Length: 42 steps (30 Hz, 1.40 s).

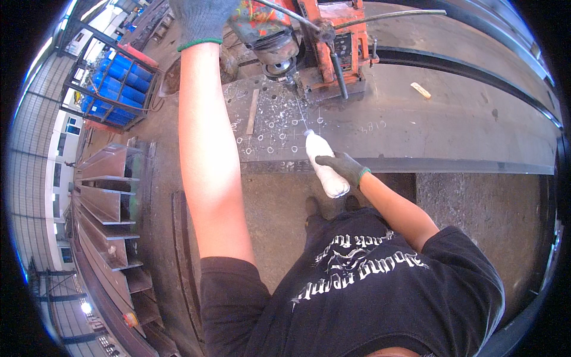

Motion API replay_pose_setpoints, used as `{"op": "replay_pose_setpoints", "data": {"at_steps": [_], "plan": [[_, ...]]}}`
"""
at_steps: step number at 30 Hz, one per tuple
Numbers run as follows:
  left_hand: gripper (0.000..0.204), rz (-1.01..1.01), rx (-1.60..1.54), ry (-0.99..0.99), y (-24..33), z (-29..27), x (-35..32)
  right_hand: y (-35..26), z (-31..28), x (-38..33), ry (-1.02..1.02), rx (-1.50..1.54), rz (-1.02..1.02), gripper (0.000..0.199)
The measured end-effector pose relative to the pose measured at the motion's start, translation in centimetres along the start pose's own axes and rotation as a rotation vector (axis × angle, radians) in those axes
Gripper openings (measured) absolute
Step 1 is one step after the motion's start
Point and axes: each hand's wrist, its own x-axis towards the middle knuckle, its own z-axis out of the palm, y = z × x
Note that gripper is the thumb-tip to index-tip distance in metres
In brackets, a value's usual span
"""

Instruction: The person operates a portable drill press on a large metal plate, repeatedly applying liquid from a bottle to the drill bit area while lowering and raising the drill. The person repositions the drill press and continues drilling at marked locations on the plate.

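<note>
My right hand [342,166], in a dark glove with a green cuff, is wrapped round a white squeeze bottle [324,162]. The bottle tilts with its nozzle pointing away from me, and a thin line like a jet of liquid runs from its tip toward the drill. My left hand [205,21], gloved too, is up against the drill's painted motor [259,21]; its fingers are cut off by the upper edge. The drill's orange frame [321,44] stands on a steel beam [416,131]. Metal shavings and chalk circles cover the beam near the chuck [279,66].
A flat metal strip [253,112] and a small pale yellow piece [420,90] lie on the beam. Lever handles [339,74] stick out from the drill. Blue gas cylinders [122,86] stand in a rack at far left, with stacked steel sections [110,205] nearer.
</note>
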Motion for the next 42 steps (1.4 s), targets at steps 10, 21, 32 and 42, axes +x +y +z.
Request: {"op": "replay_pose_setpoints", "data": {"at_steps": [10, 21, 32, 42], "plan": [[0.047, 0.033, 0.057, 0.016, -0.5, 0.6, 0.2, -0.5, 0.1, 0.2, 0.032, -0.027, -0.035, 0.078], [0.043, 0.032, 0.037, 0.046, -0.6, 0.7, 0.2, -0.4, -0.2, 0.6, 0.03, -0.05, 0.064, 0.075], [0.036, -0.03, 0.033, -0.057, -2.9, -1.0, 0.4, -3.4, 0.4, -1.5, 0.002, -0.059, 0.0, 0.073], [0.039, 0.022, 0.009, 0.209, -2.5, 2.4, -0.8, -0.8, -0.8, 1.0, -0.024, 0.081, 0.024, 0.073]]}}
